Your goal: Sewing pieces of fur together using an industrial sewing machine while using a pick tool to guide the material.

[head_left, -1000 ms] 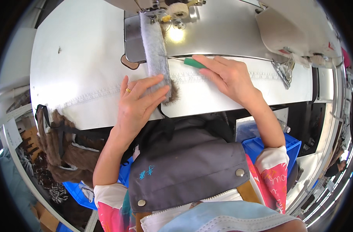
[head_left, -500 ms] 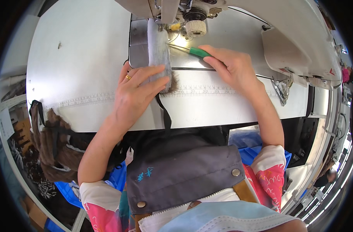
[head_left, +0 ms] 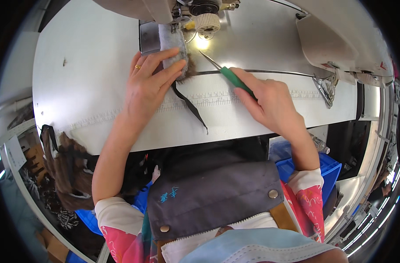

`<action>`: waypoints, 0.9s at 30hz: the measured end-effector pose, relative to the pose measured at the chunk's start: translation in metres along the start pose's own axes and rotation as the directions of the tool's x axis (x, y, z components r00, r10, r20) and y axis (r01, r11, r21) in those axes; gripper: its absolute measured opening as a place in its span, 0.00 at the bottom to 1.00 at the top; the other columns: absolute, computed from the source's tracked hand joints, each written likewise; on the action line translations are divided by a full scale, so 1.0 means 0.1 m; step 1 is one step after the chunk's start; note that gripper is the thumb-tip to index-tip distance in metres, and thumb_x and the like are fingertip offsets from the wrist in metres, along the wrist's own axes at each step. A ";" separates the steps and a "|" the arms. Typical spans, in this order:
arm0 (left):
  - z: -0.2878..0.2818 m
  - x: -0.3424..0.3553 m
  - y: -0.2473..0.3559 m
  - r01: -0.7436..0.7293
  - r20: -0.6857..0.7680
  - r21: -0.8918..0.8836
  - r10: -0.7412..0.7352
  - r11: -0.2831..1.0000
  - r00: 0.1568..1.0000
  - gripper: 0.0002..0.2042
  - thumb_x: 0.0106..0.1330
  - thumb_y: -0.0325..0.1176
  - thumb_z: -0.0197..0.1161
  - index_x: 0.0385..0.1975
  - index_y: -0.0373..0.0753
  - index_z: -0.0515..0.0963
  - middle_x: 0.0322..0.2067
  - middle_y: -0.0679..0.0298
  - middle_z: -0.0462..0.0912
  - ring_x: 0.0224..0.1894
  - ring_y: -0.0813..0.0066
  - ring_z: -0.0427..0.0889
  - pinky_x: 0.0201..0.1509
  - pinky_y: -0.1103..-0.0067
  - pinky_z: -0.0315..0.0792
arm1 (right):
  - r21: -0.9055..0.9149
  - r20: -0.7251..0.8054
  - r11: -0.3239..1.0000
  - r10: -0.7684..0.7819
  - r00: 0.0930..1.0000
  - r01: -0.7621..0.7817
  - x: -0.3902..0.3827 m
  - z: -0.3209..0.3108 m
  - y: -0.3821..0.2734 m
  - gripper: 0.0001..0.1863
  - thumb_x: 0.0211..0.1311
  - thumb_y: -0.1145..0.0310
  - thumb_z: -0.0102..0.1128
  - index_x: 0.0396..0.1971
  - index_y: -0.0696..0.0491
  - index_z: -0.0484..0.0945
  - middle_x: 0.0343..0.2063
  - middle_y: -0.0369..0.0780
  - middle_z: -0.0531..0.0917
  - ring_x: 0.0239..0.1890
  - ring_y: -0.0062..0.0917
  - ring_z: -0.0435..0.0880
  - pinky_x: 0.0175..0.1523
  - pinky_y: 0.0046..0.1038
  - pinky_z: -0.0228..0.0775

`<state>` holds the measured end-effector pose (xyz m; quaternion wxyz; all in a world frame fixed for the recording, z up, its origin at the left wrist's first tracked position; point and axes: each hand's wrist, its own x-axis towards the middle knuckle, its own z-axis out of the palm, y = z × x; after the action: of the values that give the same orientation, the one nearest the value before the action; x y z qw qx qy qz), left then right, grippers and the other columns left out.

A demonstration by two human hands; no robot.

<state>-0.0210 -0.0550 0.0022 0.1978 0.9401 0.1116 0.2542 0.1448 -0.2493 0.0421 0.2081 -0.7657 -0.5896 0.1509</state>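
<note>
A narrow strip of fur (head_left: 168, 41), pale backing side up with brown hair along its right edge, lies beneath the needle area of a sewing machine (head_left: 176, 25). Its far end is hidden under the machine head. My left hand (head_left: 143, 85) rests on the strip's near end, fingers stretched out and pressing it flat. From under those fingers a thin black ribbon (head_left: 189, 104) trails toward the table's front edge. My right hand (head_left: 272, 100) is closed round the green handle of an awl (head_left: 233, 79). The awl's metal tip points up and left, apart from the strip.
A printed ruler scale (head_left: 222, 101) runs across the white table (head_left: 77, 52). Small metal tools, seemingly tweezers or snips (head_left: 325, 90), lie at the right. Brown fur pieces (head_left: 68, 175) hang at the table's left front edge. Blue bins (head_left: 327, 168) stand below the table.
The fur strip has moved farther under the machine, with my left hand following. My right hand has drawn the awl back toward me, its tip now away from the strip. The ribbon has swung right.
</note>
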 end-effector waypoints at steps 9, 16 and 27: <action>0.00 0.04 -0.01 -0.042 -0.049 -0.027 0.040 0.999 0.998 0.11 0.50 0.28 0.68 0.34 0.45 0.83 0.36 0.70 0.79 0.31 0.73 0.76 0.50 0.71 0.65 | 0.157 -0.172 0.987 0.053 0.984 -0.026 -0.02 0.40 -0.36 0.20 0.56 0.69 0.58 0.50 0.55 0.72 0.16 0.41 0.76 0.16 0.35 0.76 0.23 0.32 0.66; -0.04 0.02 0.02 -0.001 0.018 -0.031 0.002 1.000 1.000 0.10 0.52 0.27 0.66 0.36 0.45 0.83 0.38 0.67 0.80 0.33 0.71 0.77 0.52 0.70 0.66 | -0.019 -0.105 0.998 -0.068 0.992 0.067 -0.12 0.33 -0.30 0.21 0.54 0.70 0.60 0.49 0.55 0.73 0.16 0.37 0.76 0.15 0.33 0.73 0.24 0.31 0.65; -0.06 0.13 -0.07 -0.019 -0.001 -0.039 0.019 0.999 1.000 0.12 0.53 0.23 0.64 0.38 0.41 0.82 0.38 0.62 0.80 0.35 0.67 0.77 0.44 0.74 0.69 | 0.032 -0.446 0.987 0.155 0.882 -0.157 -0.32 0.14 0.41 0.17 0.55 0.71 0.60 0.47 0.54 0.77 0.16 0.43 0.77 0.12 0.29 0.71 0.21 0.26 0.63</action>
<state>-0.0139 -0.0428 0.0096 0.2135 0.9370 0.0977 0.2586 0.1646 -0.2870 0.0090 0.3230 -0.8253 -0.4630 -0.0142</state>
